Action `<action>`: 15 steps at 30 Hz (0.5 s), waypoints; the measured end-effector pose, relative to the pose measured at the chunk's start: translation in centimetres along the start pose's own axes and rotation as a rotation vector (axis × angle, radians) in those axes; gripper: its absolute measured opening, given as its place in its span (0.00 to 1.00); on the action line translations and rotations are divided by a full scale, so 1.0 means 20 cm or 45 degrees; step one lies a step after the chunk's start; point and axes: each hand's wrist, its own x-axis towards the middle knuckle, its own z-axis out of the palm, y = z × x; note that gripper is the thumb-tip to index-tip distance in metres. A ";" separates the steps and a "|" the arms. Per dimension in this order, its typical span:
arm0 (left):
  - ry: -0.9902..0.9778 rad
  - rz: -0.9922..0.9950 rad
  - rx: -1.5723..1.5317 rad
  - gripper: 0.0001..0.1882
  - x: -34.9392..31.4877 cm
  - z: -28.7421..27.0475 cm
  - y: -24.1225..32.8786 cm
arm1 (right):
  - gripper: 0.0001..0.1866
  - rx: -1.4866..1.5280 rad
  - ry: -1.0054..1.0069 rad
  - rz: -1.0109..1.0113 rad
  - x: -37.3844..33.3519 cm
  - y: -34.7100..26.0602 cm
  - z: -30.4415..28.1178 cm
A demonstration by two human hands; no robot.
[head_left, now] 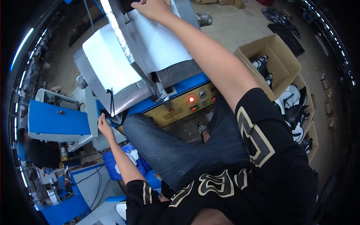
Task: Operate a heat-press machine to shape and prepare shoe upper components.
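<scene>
In front of me stands a machine with a metal work table (135, 92) and white sheets (108, 56) laid on it. A foil-wrapped bar (122, 35) crosses above the sheets. My right hand (152, 9) reaches over the far end of the table, fingers closed at a dark part I cannot make out. Low at the table's near left corner, my left hand (105, 126) is closed, thumb up, by a dark piece. What it grips is hidden. A black cord (111, 101) hangs knotted at that corner, just above the hand.
Below the table edge is a yellowish control panel (180, 103) with a lit red lamp (191, 99). An open cardboard box (279, 56) holds black-and-white pieces, and more lie in boxes beside it. At left are a blue-and-grey machine (60, 120) and a blue crate (112, 165).
</scene>
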 end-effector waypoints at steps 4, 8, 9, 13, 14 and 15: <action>0.192 -0.051 -0.107 0.20 -0.06 0.00 0.04 | 0.28 -0.273 -0.090 -0.118 0.05 -0.04 0.07; 0.482 0.050 0.023 0.18 -0.10 -0.05 0.13 | 0.16 -0.530 0.078 -0.292 0.05 -0.08 0.21; 0.542 0.099 0.029 0.18 -0.11 -0.07 0.16 | 0.18 -0.360 0.094 -0.228 0.04 -0.08 0.21; 0.686 0.046 0.110 0.24 -0.21 -0.19 0.34 | 0.14 0.276 0.508 -0.096 -0.11 0.00 0.05; 0.749 0.092 0.118 0.26 -0.25 -0.20 0.38 | 0.14 0.339 0.690 -0.217 -0.18 0.06 -0.04; 0.818 0.152 0.187 0.26 -0.28 -0.20 0.42 | 0.14 0.286 0.714 -0.234 -0.24 0.15 -0.17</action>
